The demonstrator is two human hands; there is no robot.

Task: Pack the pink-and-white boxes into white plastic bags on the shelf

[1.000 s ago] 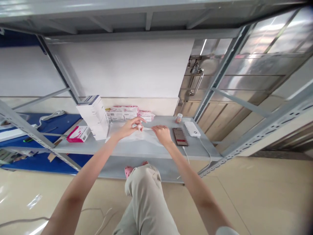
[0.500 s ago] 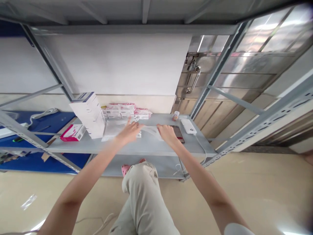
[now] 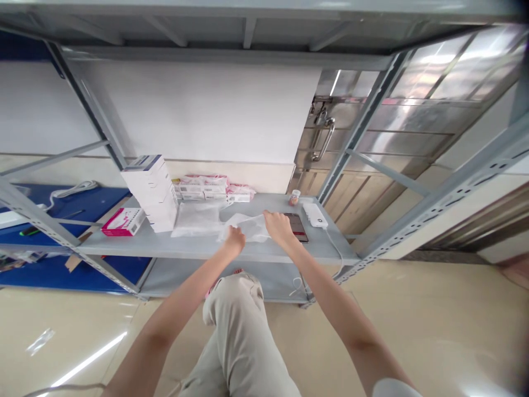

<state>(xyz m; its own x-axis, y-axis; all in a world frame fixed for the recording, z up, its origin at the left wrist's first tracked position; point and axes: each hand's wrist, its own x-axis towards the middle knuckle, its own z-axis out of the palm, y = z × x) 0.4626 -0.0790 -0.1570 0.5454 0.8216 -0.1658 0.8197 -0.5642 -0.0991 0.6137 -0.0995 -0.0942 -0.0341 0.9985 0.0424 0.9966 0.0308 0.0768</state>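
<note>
A thin, see-through plastic bag (image 3: 253, 226) is stretched between my two hands just above the grey shelf. My left hand (image 3: 235, 240) is closed on the bag's left side, near the shelf's front edge. On the other side, my right hand (image 3: 279, 227) pinches the bag's right upper edge. Left of my left hand lies a stack of flat clear plastic bags (image 3: 196, 219). A dark tablet or phone (image 3: 298, 227) with a red strip on its screen rests right beside my right hand.
White boxes (image 3: 152, 196) stand stacked at the left, with a pink and white box (image 3: 124, 221) beside them. Pink-wrapped packs (image 3: 204, 186) line the back. A small jar (image 3: 294, 197) and a white corded device (image 3: 316, 215) sit at the right. Metal posts (image 3: 353, 140) frame the shelf.
My left hand, spread and raised before, has come down and right and closed on the bag. The bag is now opened out wider between both hands. My right hand stays nearly in place.
</note>
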